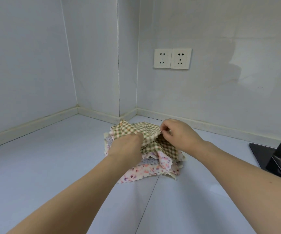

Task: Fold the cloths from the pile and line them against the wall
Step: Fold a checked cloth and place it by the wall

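Observation:
A pile of several small cloths [155,169] with zigzag edges lies on the pale counter [52,157], near the corner of the wall. Floral and dotted cloths make up its lower layers. On top lies a green-and-cream checked cloth [133,128], bunched and partly lifted. My left hand [126,147] grips the checked cloth at its near left part. My right hand [178,134] pinches a raised edge of the same cloth at the middle right. The fingertips of both hands are partly hidden in the fabric.
White tiled walls [220,92] with a low ledge [212,127] meet at a jutting corner just behind the pile. A double wall socket [172,58] sits above. A black stove top with a shiny part [274,159] lies at the right edge.

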Demonstrator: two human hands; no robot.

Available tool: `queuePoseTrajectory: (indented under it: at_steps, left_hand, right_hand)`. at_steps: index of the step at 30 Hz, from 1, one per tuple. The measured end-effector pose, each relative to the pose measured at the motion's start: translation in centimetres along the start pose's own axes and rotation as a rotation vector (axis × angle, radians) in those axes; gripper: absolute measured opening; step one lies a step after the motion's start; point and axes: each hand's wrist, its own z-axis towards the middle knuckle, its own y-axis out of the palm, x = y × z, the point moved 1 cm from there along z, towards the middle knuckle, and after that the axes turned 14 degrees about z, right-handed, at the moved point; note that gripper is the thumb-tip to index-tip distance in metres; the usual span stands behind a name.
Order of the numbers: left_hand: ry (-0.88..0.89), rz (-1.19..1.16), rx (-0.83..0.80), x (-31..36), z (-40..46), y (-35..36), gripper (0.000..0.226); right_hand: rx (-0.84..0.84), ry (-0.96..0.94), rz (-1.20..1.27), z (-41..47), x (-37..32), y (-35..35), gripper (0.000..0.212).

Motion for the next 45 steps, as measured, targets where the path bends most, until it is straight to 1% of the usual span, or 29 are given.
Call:
queuePoseTrajectory:
  at_steps: [2,4,7,9,10,12,13,14,16,20,23,27,32,34,35,37,39,41,43,45]
  left_hand:
    - [-0.021,-0.001,-0.025,-0.3,0.0,-0.4,0.017]
    - [-0.046,-0.046,0.007,-0.9,-0.1,-0.7,0.002]
    - [-0.093,-0.211,0.071,-2.1,-0.2,-0.6,0.026]
    - [-0.096,-0.374,0.068,-2.6,-0.3,-0.8,0.028]
    - [-0.110,-0.490,0.059,-2.8,-0.2,-0.9,0.027]
    - [-0.163,-0.741,0.022,-3.2,0.0,-1.3,0.025]
    - [-0.191,-0.812,0.012,-3.4,0.2,-1.5,0.024]
    - [-0.206,-0.828,0.002,-3.7,0.4,-1.8,0.023]
    - [-0.207,-0.763,0.001,-4.0,0.8,-2.2,0.023]
    - [-0.212,-0.668,0.070,-4.2,1.7,-3.2,0.022]
    - [-0.213,-0.648,0.137,-4.2,2.2,-4.4,0.021]
    - [-0.238,-0.591,0.215,-4.3,2.0,-6.4,0.020]
    - [-0.252,-0.572,0.180,-3.1,0.4,-9.9,0.023]
    - [-0.247,-0.566,0.153,-2.3,-0.5,-12.1,0.023]
    - [-0.242,-0.567,0.146,-1.8,-1.1,-13.2,0.020]
    - [-0.227,-0.569,0.146,-1.1,-2.5,-15.4,0.015]
    - [-0.215,-0.557,0.164,-0.6,-4.2,-17.2,0.017]
    - [-0.203,-0.548,0.188,-0.1,-5.8,-18.6,0.020]
    - [-0.164,-0.539,0.199,0.8,-7.2,-19.6,0.021]
    - [-0.098,-0.511,0.206,2.0,-8.2,-20.4,0.019]
  right_hand:
    - [-0.027,-0.032,-0.070,0.2,-0.4,-0.5,0.013]
    - [-0.064,-0.047,-0.135,0.3,-0.4,-0.7,0.014]
    - [-0.073,-0.040,-0.124,0.0,-0.2,-0.4,0.027]
    - [-0.100,-0.044,-0.108,-0.1,-0.1,0.0,0.035]
    - [-0.124,-0.041,-0.105,-0.1,0.0,0.3,0.033]
    - [-0.162,-0.003,-0.082,0.2,0.1,0.5,0.021]
    - [-0.165,0.018,-0.056,0.4,0.0,0.5,0.016]
    - [-0.159,0.035,-0.015,0.7,0.1,0.5,0.011]
    - [-0.153,0.079,0.095,1.1,0.1,0.5,0.003]
    - [-0.185,0.220,0.365,1.6,-0.4,-0.8,0.014]
    - [-0.155,0.307,0.554,1.6,-1.0,-2.6,0.014]
    - [0.017,0.316,0.716,1.5,-2.3,-4.6,0.011]
    - [0.327,0.280,0.788,0.3,-6.6,-7.3,0.012]
    - [0.380,0.228,0.739,-1.0,-8.3,-8.9,0.013]
    - [0.370,0.204,0.687,-1.7,-9.0,-9.8,0.014]
    - [0.275,0.188,0.536,-3.6,-10.1,-12.0,0.011]
    - [0.125,0.201,0.359,-5.9,-10.9,-14.4,0.006]
    - [0.015,0.215,0.257,-8.6,-11.8,-16.7,0.008]
    - [-0.020,0.242,0.189,-11.4,-12.7,-18.9,0.015]
    - [-0.009,0.255,0.099,-13.8,-13.1,-20.6,0.018]
